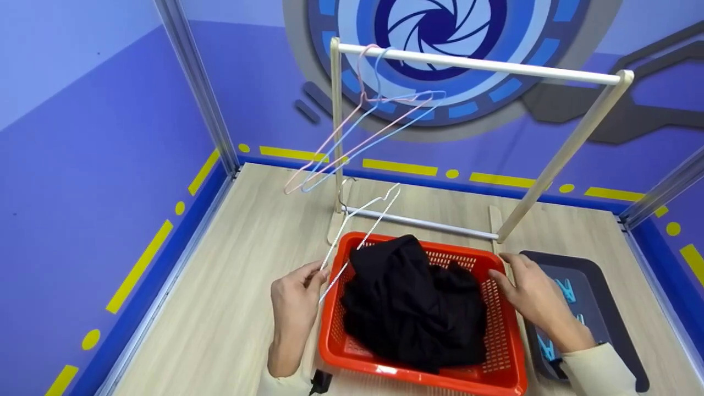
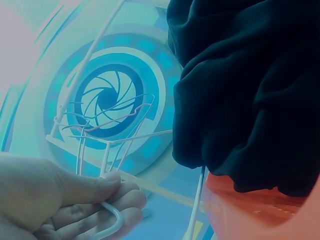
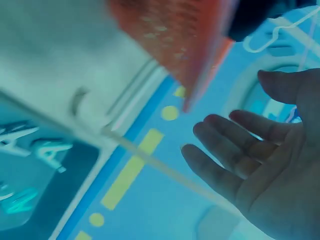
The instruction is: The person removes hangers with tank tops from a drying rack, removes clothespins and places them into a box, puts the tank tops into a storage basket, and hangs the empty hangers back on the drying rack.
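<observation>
In the head view, my left hand (image 1: 296, 300) pinches the side of a white wire hanger (image 1: 334, 243) between thumb and fingers. The hanger tilts beside the left rim of a red plastic basket (image 1: 401, 375), its hook pointing away. A crumpled black cloth garment (image 1: 412, 308) lies in the basket; its exact kind cannot be told. At the basket's right rim is my right hand (image 1: 531, 289). Its fingers are spread and hold nothing in the right wrist view, where the hand (image 3: 265, 160) appears apart from the basket wall (image 3: 165, 45).
Behind the basket stands a rack (image 1: 484, 65) with a white top bar and wooden posts. A pink hanger (image 1: 336, 132) and a blue hanger (image 1: 397, 132) hang at its left end. A dark tray (image 1: 610, 308) with several turquoise clothespins (image 1: 565, 290) lies at right.
</observation>
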`<state>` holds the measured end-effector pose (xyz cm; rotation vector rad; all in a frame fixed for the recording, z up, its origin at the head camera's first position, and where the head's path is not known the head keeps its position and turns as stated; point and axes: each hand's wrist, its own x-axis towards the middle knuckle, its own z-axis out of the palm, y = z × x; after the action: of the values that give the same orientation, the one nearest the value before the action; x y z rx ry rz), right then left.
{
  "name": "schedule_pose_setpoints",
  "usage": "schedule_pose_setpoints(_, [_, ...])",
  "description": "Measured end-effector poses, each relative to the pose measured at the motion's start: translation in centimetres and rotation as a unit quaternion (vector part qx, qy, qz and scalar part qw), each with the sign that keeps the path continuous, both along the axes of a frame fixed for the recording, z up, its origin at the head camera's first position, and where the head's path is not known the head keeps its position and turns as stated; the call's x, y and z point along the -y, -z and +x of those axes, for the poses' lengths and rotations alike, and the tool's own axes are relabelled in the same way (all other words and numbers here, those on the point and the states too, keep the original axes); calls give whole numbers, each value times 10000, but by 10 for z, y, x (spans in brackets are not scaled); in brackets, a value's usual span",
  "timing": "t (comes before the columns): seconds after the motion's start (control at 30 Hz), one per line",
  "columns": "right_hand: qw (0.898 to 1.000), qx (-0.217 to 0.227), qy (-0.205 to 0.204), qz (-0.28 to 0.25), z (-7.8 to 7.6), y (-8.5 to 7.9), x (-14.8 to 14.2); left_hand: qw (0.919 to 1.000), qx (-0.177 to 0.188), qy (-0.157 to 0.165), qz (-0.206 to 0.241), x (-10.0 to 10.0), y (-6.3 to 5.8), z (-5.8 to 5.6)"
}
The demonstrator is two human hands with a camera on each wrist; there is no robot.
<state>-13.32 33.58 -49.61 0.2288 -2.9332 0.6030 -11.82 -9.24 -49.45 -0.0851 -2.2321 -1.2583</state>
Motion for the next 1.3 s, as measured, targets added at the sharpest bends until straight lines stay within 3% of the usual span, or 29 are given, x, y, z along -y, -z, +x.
schedule_pose_setpoints(0.37, [9963, -184, 91, 831, 8, 33, -14, 9996, 146, -67, 224, 2, -7, 2])
schedule_pose_setpoints(0.77, [9898, -727, -11, 1225, 7, 41, -17, 9999, 5, -97, 79, 3, -15, 1])
schedule_pose_setpoints(1.0, [9882, -1094, -64, 1070, 8, 46, -16, 9995, -292, -34, -100, 2, -36, -8])
schedule_pose_setpoints(1.3, [9897, -1182, -84, 803, 7, 51, -13, 9964, -691, 79, -477, -2, -72, -34])
